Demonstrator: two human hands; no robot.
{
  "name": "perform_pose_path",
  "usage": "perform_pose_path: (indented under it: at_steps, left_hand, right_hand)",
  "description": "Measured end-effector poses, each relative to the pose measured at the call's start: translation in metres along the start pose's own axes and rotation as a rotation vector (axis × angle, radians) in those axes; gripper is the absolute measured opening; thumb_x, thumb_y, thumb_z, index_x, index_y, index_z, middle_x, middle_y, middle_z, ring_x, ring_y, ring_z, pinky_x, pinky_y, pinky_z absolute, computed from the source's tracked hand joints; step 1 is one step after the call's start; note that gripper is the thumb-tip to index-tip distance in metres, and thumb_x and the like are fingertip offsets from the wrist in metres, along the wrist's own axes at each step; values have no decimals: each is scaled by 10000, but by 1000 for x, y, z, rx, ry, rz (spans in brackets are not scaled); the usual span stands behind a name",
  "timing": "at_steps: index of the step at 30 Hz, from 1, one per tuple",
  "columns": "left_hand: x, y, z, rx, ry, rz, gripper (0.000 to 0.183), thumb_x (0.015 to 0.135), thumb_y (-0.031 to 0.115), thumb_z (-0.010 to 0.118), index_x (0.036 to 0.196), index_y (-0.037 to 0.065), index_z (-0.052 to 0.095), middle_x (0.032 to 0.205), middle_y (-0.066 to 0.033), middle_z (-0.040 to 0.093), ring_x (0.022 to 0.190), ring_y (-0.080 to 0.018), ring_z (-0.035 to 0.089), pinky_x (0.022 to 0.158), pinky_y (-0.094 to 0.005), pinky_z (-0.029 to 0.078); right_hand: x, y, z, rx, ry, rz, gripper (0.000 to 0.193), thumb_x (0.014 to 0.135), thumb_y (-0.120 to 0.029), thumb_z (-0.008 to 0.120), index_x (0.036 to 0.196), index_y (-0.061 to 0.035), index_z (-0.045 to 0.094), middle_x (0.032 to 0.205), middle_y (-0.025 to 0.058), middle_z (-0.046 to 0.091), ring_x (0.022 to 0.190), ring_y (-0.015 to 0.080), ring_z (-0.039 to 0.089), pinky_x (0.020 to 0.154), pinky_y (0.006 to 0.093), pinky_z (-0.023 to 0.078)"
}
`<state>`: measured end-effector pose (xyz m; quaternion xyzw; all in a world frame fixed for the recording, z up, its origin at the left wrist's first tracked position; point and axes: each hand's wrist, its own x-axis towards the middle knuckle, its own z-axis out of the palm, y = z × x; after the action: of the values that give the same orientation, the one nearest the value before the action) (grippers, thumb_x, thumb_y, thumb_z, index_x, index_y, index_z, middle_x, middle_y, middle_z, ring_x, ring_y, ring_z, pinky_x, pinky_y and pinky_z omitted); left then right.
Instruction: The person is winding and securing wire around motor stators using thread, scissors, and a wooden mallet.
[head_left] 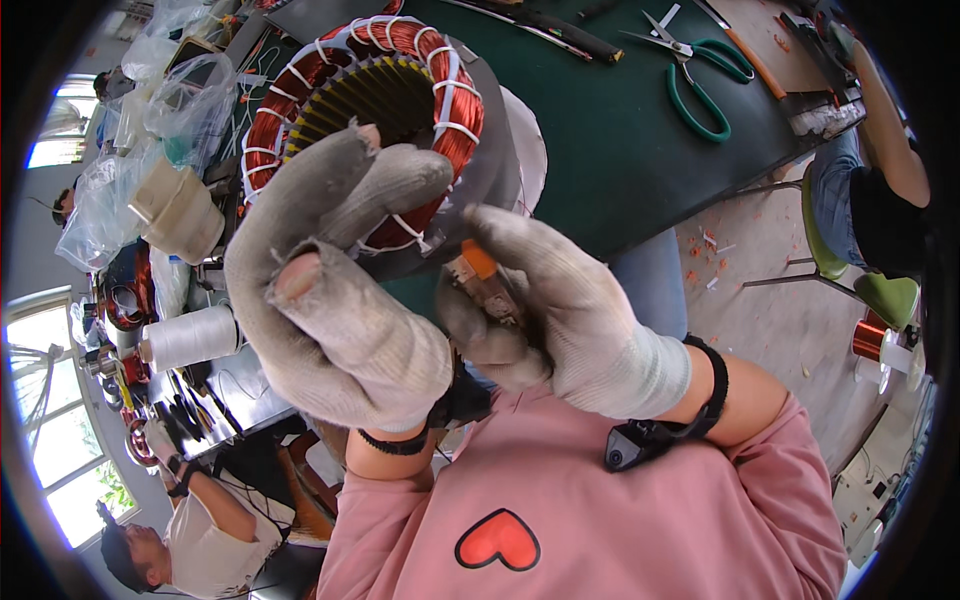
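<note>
While right hand [590, 310] holds tool [487, 275], left [335, 315] near stator [461, 100]

Red-brown winding [464, 106] with white ties [458, 129], off-white gloves [610, 335], green-handled scissors [684, 50]

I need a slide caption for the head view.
Gloved right hand grips an orange-tipped piece; left hand before a copper-wound stator.

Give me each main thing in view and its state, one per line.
Left hand: gloved, open, thumb tip bare
Right hand: gloved, curled around the orange-ended piece
Orange-ended piece: held
Copper-wound ring: windings laced with white cord
Scissors: open, lying on the green table
White spool: wound with thread
Copper spool: wound with wire
</note>
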<state>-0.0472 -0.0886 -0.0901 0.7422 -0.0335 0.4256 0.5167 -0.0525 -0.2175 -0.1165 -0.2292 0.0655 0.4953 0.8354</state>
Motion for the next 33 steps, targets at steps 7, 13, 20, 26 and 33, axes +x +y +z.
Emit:
perform_pose_path:
  at_steps: [7, 13, 20, 26, 33]
  left_hand:
    - [0, 1, 5, 17, 59, -6, 630, 1107, 459, 302, 1239, -108, 540, 914, -274, 709, 801, -305, 738, 671, -330, 632]
    - [0, 3, 10, -1, 87, -11, 624, 1106, 459, 307, 1253, -105, 529, 960, -278, 705, 820, -307, 736, 670, -330, 637]
    - [0, 2, 8, -13, 77, -12, 597, 1109, 433, 315, 1254, -108, 522, 970, -285, 701, 838, -309, 737, 681, -336, 649]
    - [0, 1, 6, -22, 49, 13, 575, 1115, 406, 307, 1259, -109, 520, 971, -289, 701, 845, -311, 738, 705, -355, 657]
    - [0, 2, 7, -16, 58, 0, 580, 1117, 404, 295, 1265, -114, 512, 973, -289, 703, 863, -314, 738, 738, -370, 655]
  right_hand:
    - [-7, 11, 19, -373, 74, -357, 514, 1019, -479, 583, 1308, -62, 493, 805, 34, 530, 492, 50, 344, 417, 215, 291]
    - [-3, -1, 17, -48, 60, -39, 380, 1088, -465, 412, 1033, -106, 526, 661, -34, 422, 461, 48, 294, 417, 204, 230]
    - [-4, -1, 30, -135, 132, -30, 517, 1043, -592, 392, 870, -115, 489, 594, -65, 340, 447, 52, 265, 411, 217, 198]
    - [-4, -8, 27, -35, 149, 102, 515, 1046, -586, 363, 827, -131, 463, 571, -76, 316, 438, 55, 251, 411, 221, 192]
    - [-1, -2, 25, -45, 122, 56, 494, 1046, -578, 369, 818, -148, 454, 572, -85, 284, 438, 52, 222, 408, 222, 179]
